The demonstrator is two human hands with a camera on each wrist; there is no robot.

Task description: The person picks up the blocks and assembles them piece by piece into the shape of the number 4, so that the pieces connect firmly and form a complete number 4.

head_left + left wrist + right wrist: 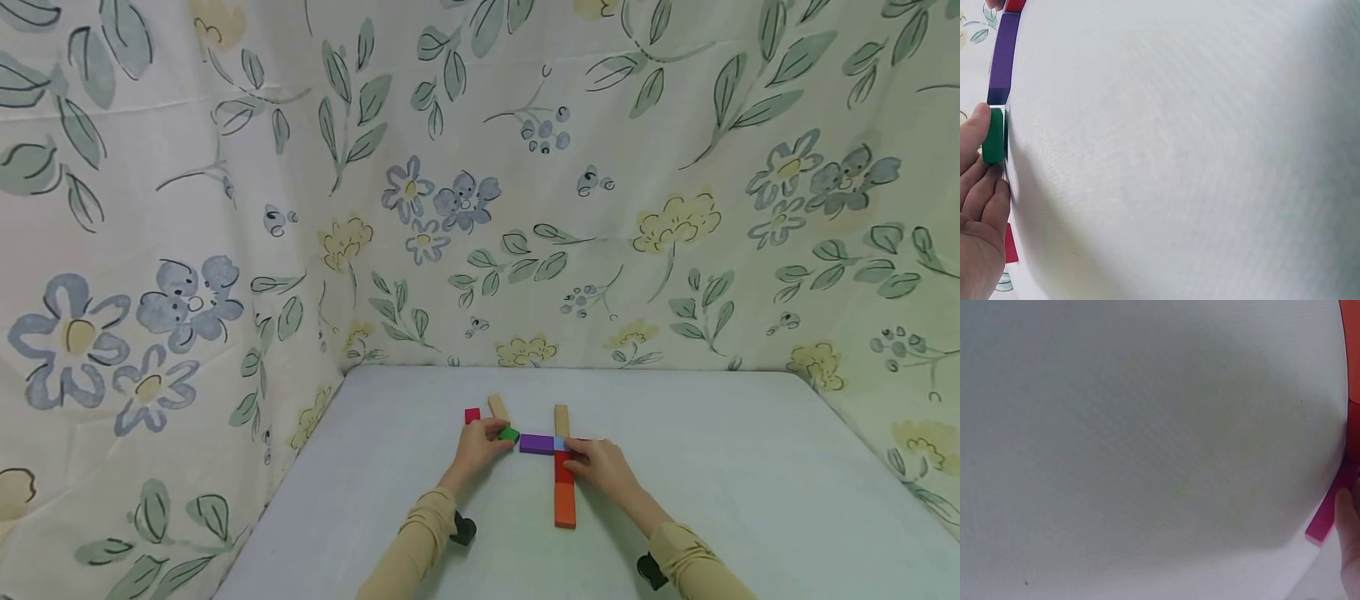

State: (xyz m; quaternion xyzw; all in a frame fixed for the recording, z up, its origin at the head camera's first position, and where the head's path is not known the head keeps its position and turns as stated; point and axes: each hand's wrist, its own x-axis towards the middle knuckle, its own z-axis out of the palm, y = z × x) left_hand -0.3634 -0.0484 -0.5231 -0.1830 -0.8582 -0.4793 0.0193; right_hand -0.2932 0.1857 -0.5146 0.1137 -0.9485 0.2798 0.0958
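Note:
My left hand [477, 447] pinches a small green block [509, 434] between thumb and fingers, just left of the purple block [537, 444]. In the left wrist view the same green block [993, 135] stands close to the purple block's end. Flat blocks form a cross: a light blue block [559, 443] in the middle, wood-coloured block [561, 419] behind, red block [564, 468] and orange block [565, 506] in front. My right hand [604, 468] grips the magenta block [1329, 509] on the cross's right side, covering most of it; its fingertips reach the light blue and red blocks.
Behind my left hand lie a crimson-red block [472, 415] and a slanted wood-coloured block [498, 408]. The white table [750, 467] ends at a floral curtain [525, 208] at the back and sides. A dark wrist device [463, 529] hangs by the left sleeve.

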